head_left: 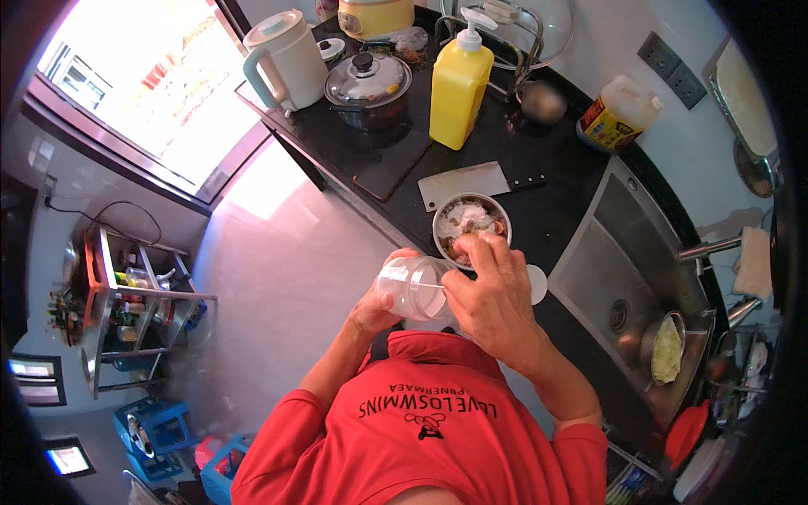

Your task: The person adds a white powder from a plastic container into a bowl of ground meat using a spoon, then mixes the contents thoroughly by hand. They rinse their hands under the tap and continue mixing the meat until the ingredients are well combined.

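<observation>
My left hand is wrapped round a clear plastic jar with white powder in it, tilted with its mouth toward my right hand. A thin white spoon handle is pinched in my right hand and reaches into the jar; its far end is hard to make out. Just beyond both hands stands a round metal bowl, holding brownish-pink pieces topped with white powder. A white round lid lies on the counter beside my right hand. Behind the bowl rests a cleaver with a black handle.
On the black counter stand a yellow pump bottle, a lidded pot, a pale jug and a plastic bottle of dark liquid. At right is a steel sink holding a bowl of pale green food. A shelf rack stands left.
</observation>
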Motion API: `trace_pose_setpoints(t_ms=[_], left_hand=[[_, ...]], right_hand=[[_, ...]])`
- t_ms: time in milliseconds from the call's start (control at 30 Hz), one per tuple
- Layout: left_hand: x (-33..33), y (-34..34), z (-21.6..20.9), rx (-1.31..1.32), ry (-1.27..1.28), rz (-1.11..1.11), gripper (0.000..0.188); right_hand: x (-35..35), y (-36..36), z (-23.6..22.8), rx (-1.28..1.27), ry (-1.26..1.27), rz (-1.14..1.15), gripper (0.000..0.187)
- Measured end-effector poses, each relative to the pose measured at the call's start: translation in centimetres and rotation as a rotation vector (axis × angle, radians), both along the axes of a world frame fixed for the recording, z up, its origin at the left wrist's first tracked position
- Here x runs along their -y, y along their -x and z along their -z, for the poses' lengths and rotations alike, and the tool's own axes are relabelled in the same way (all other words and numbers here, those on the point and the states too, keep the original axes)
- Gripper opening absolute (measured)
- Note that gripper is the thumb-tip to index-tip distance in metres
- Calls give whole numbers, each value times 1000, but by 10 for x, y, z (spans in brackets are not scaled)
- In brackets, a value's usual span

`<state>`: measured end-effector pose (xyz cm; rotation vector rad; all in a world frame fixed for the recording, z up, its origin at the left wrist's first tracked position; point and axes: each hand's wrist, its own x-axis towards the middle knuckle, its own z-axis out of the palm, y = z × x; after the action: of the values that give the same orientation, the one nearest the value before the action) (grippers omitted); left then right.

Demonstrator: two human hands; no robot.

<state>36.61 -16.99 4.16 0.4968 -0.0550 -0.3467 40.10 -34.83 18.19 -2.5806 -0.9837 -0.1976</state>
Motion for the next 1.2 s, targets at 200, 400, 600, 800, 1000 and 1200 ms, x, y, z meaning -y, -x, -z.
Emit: trace_pose_setpoints(t_ms=[200,400,600,800,1000,1200], left_hand=[[-21,-13,4,-21,-43,9,89],[-34,-26,4,-13,-116,75,90],[-37,-36,9,-16,-96,92,90],[-32,-40,15,-16,-47,97,89],[-31,-31,19,-114,25,90,85],[-30,-21,23,-140,68,58,84]], right_hand=[[-2,2,13,-240,-132,119,10],[-4,-11,37,-548,-382,199,12],[5,-8,27,-849,-560,323,12],[25,-1,32,-1082,-855,385,12],[58,-8,32,-883,-1038,495,12],[66,-26,45,-725,-970,605,12]])
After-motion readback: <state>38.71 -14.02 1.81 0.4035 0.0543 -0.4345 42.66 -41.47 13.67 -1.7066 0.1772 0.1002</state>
